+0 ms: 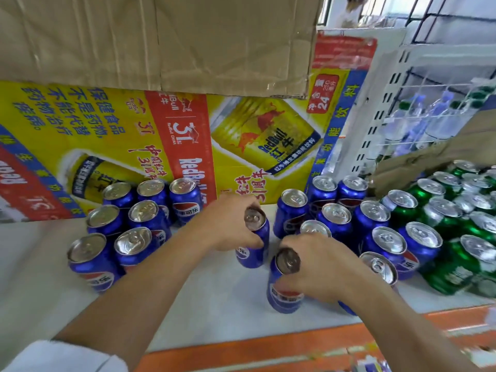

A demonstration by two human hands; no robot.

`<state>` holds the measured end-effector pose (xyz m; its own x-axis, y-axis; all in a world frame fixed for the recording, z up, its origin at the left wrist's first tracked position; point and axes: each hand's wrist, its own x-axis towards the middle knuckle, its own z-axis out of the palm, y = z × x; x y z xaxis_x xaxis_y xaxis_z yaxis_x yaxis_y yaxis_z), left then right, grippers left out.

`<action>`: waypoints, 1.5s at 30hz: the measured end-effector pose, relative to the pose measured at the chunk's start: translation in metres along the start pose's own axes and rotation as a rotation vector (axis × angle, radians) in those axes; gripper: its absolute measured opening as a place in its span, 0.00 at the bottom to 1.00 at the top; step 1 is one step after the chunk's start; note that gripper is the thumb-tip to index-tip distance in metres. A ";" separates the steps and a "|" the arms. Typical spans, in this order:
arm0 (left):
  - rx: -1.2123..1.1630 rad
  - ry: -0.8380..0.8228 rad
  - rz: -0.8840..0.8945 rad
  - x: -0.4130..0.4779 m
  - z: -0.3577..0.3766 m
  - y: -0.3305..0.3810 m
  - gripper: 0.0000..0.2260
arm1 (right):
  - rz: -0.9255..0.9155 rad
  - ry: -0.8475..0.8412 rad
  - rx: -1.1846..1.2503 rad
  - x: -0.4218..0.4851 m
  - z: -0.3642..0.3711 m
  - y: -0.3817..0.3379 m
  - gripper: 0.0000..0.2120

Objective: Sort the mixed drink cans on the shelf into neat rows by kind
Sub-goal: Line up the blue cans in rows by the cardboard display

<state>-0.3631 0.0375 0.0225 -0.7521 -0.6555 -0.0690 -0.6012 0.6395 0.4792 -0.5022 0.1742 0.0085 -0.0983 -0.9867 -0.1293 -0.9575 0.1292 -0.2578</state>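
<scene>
White shelving (374,130) stands before, perhaps, a window (381,9).

The left grip (230,224) holds a blue can (255,251), the right grip (316,264) a second blue can (284,294), both apparently standing on the shelf (214,304); green cans (456,237) crowd its right end.

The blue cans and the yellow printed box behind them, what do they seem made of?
Blue cans: probably aluminium; shiny bare silver tops with pull tabs, glossy blue printed sides. Yellow printed box: likely cardboard with a glossy printed face; its upper right corner looks wrinkled.
</scene>
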 end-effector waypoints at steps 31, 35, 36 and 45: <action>-0.532 0.823 -0.377 -0.125 -0.111 -0.100 0.08 | 0.033 0.153 0.206 0.152 0.026 -0.137 0.23; -0.536 0.805 -0.370 -0.125 -0.111 -0.106 0.08 | 0.029 0.161 0.186 0.157 0.027 -0.142 0.25; -0.535 0.802 -0.372 -0.124 -0.110 -0.108 0.08 | 0.023 0.165 0.175 0.157 0.027 -0.143 0.25; -0.542 0.706 -0.349 -0.112 -0.101 -0.112 0.11 | 0.019 0.136 0.142 0.155 0.029 -0.139 0.18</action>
<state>-0.1840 -0.0010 0.0648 -0.1110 -0.9784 0.1744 -0.4208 0.2052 0.8836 -0.3767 0.0066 -0.0032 -0.1613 -0.9869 -0.0073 -0.9081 0.1513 -0.3905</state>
